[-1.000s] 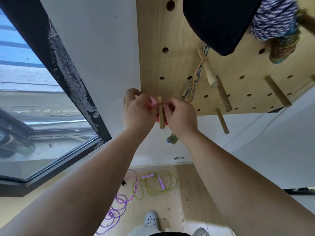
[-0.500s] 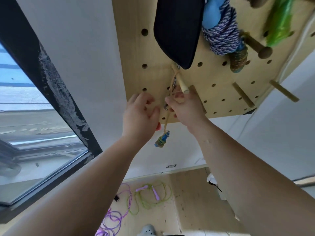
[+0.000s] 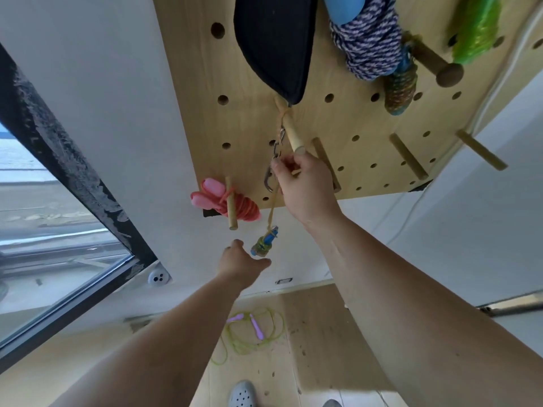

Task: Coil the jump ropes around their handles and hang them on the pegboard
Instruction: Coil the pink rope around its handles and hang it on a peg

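A pink jump rope (image 3: 235, 204), coiled round its handles, hangs on a short wooden peg (image 3: 230, 214) at the lower left corner of the pegboard (image 3: 249, 127). Neither hand touches it. My left hand (image 3: 241, 264) hangs open below the board, next to a small blue and yellow bundle (image 3: 264, 243) dangling on a tan cord. My right hand (image 3: 305, 186) is raised at the board, its thumb and curled fingers pinching that cord beside a metal clip (image 3: 271, 174). A green jump rope with purple handles (image 3: 254, 329) lies loose on the floor.
Higher on the board hang a black pad (image 3: 273, 45), a blue and white rope (image 3: 367, 39) and a green rope bundle (image 3: 473, 30). Several bare pegs (image 3: 407, 155) stick out on the right. A window (image 3: 58, 230) fills the left. My shoes show at the bottom.
Both hands have let go of the pink rope, which now hangs on its peg. My left hand dropped down; my right hand moved right to the cord and clip.
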{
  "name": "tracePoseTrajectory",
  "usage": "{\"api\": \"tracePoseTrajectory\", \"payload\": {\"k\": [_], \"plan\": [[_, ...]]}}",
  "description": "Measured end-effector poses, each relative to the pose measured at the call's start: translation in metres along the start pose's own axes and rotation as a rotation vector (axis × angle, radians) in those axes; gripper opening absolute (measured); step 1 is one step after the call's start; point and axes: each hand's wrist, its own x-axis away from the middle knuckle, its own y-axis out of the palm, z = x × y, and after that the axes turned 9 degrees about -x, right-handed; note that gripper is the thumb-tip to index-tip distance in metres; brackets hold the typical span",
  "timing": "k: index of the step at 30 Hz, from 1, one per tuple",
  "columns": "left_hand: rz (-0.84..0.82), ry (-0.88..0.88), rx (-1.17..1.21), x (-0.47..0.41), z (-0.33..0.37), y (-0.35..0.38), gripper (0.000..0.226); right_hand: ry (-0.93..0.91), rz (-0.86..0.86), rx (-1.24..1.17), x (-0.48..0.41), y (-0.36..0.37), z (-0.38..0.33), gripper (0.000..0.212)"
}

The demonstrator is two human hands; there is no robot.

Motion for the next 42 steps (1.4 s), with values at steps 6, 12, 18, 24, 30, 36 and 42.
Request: {"api": "tracePoseTrajectory", "payload": {"k": [6, 12, 18, 24, 30, 36, 42], "plan": [[-0.042, 0.087, -0.082, -0.043, 0.007, 0.024, 0.102, 0.065, -0.083, -0.192, 0.016, -0.006, -0.011, 0.014], [-0.158, 0.149, 0.315, -0.037, 0.010, 0.048, 0.010, 0.089, -0.096, -0.314, 0.024, -0.016, -0.025, 0.014], [-0.152, 0.098, 0.445, 0.004, -0.002, 0.036, 0.013, 0.087, -0.060, -0.340, 0.033, -0.042, -0.025, 0.019], [-0.232, 0.020, 0.471, 0.064, -0.011, 0.003, 0.025, 0.060, -0.066, -0.387, 0.048, -0.075, -0.021, 0.022], [-0.174, -0.024, 0.395, 0.122, -0.002, -0.004, 0.012, 0.006, -0.245, -0.400, 0.048, -0.086, -0.041, 0.022], [0.045, -0.126, 0.411, 0.154, 0.020, 0.003, 0.020, -0.155, -0.409, -0.367, 0.047, -0.103, -0.061, 0.019], [-0.020, -0.045, 0.570, 0.218, 0.042, 0.014, 0.045, -0.004, -0.344, -0.382, 0.083, -0.164, -0.004, 0.019]]}}
